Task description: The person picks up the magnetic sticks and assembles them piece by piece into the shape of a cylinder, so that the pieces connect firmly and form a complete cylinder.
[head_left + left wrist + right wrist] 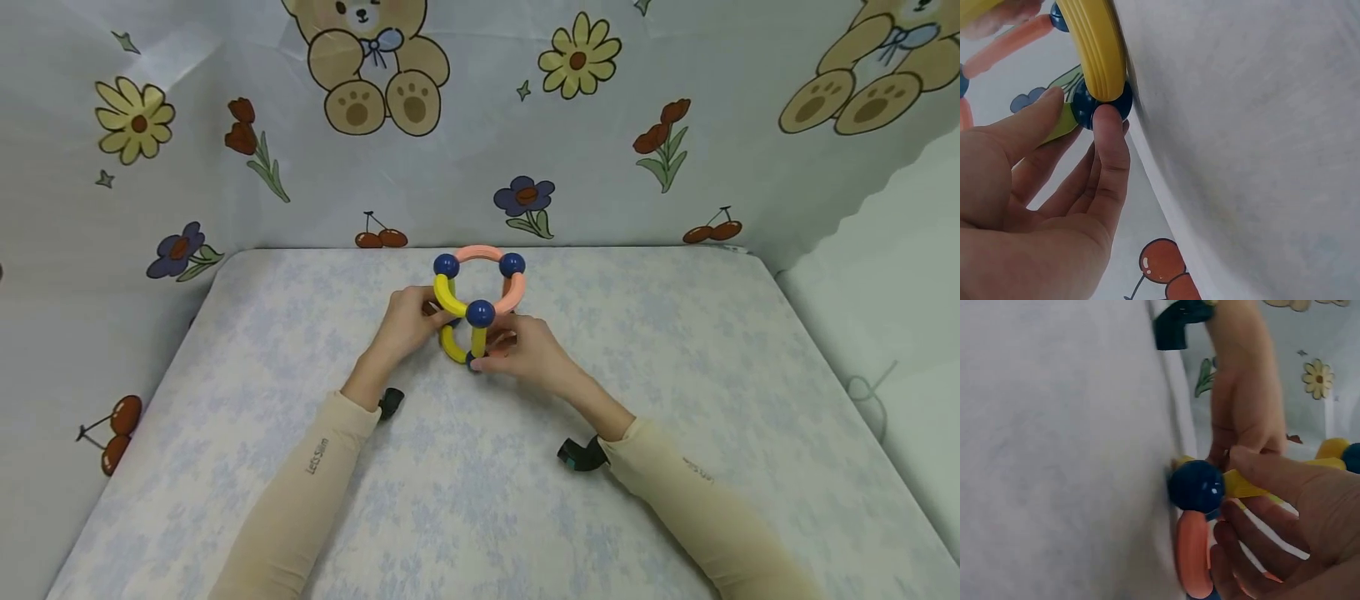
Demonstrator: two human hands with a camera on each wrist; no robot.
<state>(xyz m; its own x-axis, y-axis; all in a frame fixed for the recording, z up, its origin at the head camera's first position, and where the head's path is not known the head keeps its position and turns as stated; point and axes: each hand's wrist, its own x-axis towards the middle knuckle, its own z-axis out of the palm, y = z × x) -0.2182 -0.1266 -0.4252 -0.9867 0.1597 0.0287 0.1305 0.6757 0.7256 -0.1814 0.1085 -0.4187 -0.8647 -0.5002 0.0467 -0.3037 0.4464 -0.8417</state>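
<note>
A ball-and-rod toy frame stands upright on the table, its upper ring of pink curved rods (480,252) and a yellow curved rod (446,297) joined by blue balls (481,313). A short yellow upright rod (478,342) links this ring to a lower one. At the left side, my left hand (408,321) pinches a lower blue ball (1085,107) between thumb and fingertips, beneath a yellow curved rod (1099,50). From the right, my right hand (528,354) grips the yellow upright rod (1244,485) beside a bottom blue ball (1196,486). Fingers partly hide the lower ring.
The toy stands toward the back of a table (465,500) covered in pale blue-white cloth. Behind it hangs a curtain (450,183) printed with bears and flowers. Dark wrist cameras (581,455) stick out from both sleeves, and a thin cord (870,392) hangs beyond the right edge.
</note>
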